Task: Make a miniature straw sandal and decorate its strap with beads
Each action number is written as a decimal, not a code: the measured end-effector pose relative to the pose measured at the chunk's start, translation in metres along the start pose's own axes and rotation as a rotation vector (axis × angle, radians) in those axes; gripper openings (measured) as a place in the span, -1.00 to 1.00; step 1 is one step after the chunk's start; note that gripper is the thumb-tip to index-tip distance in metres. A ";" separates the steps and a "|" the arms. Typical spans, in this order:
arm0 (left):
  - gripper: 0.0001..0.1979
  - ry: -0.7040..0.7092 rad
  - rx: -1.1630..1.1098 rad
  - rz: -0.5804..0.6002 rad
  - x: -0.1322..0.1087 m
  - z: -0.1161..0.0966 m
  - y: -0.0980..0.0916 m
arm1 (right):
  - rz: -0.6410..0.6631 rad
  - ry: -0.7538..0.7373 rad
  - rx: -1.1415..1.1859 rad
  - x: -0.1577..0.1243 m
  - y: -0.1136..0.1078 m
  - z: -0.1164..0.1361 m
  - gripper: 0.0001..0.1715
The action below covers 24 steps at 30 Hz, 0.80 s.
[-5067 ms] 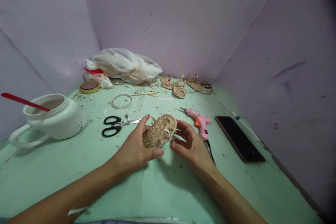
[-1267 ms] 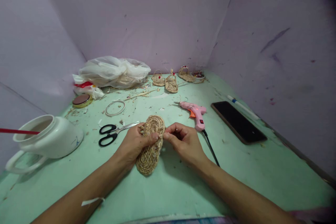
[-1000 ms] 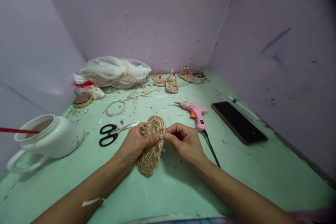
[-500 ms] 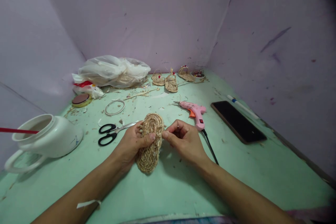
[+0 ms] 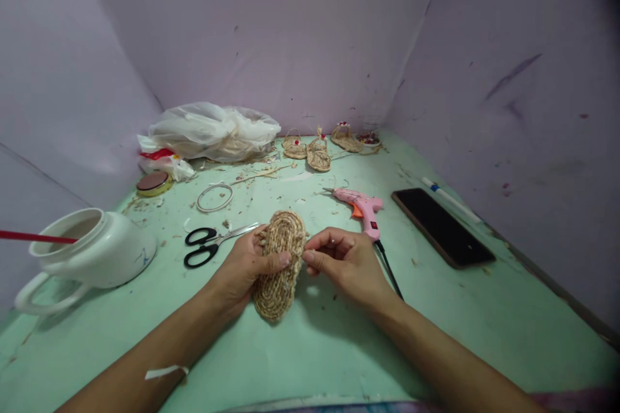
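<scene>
A woven straw sole [image 5: 279, 264], oval and tan, stands on its edge on the green table [image 5: 300, 348] in front of me. My left hand [image 5: 242, 268] grips it from the left, thumb laid across its face. My right hand [image 5: 346, 261] is closed in a pinch at the sole's right edge, fingers curled; what the fingertips pinch is too small to make out. A pink glue gun [image 5: 361, 210] lies just beyond my right hand, its black cord running under my wrist.
Black scissors [image 5: 208, 245] lie left of the sole. A white pot [image 5: 92, 251] with a red stick sits far left. A phone [image 5: 443, 226] and pen [image 5: 450, 200] lie right. Plastic bags [image 5: 213, 132], a tin lid [image 5: 152, 183], a ring [image 5: 214, 197] and small straw sandals [image 5: 317, 153] lie at the back.
Five seconds ago the sole was tilted flat between both hands with the right hand open. Now it stands lengthwise and the right hand pinches its edge. Little has moved in the last second.
</scene>
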<state>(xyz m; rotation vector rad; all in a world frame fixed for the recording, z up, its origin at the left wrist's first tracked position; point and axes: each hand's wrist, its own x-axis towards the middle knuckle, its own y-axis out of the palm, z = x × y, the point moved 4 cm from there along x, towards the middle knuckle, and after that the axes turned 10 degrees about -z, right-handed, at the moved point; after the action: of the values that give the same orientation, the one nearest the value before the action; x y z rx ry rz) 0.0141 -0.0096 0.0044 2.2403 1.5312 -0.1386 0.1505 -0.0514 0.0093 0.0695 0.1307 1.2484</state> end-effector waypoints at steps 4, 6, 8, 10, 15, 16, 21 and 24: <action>-0.47 0.009 0.020 0.002 0.000 0.001 0.001 | -0.054 -0.039 -0.028 -0.001 0.000 -0.001 -0.92; -0.47 0.009 0.029 0.012 0.000 0.002 0.002 | -0.084 -0.058 -0.042 -0.002 0.001 -0.001 -0.92; -0.49 0.012 0.032 0.017 0.000 0.003 0.002 | -0.101 -0.071 -0.047 -0.004 0.001 -0.001 -0.91; -0.50 0.024 0.034 0.017 0.001 0.003 0.002 | -0.111 -0.070 -0.047 -0.005 0.002 0.000 -0.91; -0.49 0.049 0.064 0.009 0.002 0.005 0.000 | -0.126 -0.050 -0.060 -0.006 0.001 0.000 -0.91; -0.49 0.053 0.068 0.008 0.002 0.005 0.000 | -0.128 -0.050 -0.061 -0.006 0.001 0.000 -0.91; -0.46 0.051 0.051 -0.002 0.001 0.003 0.002 | -0.111 -0.121 -0.063 -0.005 0.003 -0.002 -0.90; -0.46 0.050 0.018 -0.003 -0.001 0.000 0.002 | -0.160 -0.261 -0.065 -0.006 0.000 0.000 -0.85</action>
<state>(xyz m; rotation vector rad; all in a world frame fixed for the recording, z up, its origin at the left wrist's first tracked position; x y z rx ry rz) 0.0155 -0.0108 0.0055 2.2717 1.5650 -0.0989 0.1489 -0.0569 0.0097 0.1619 -0.1289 1.0728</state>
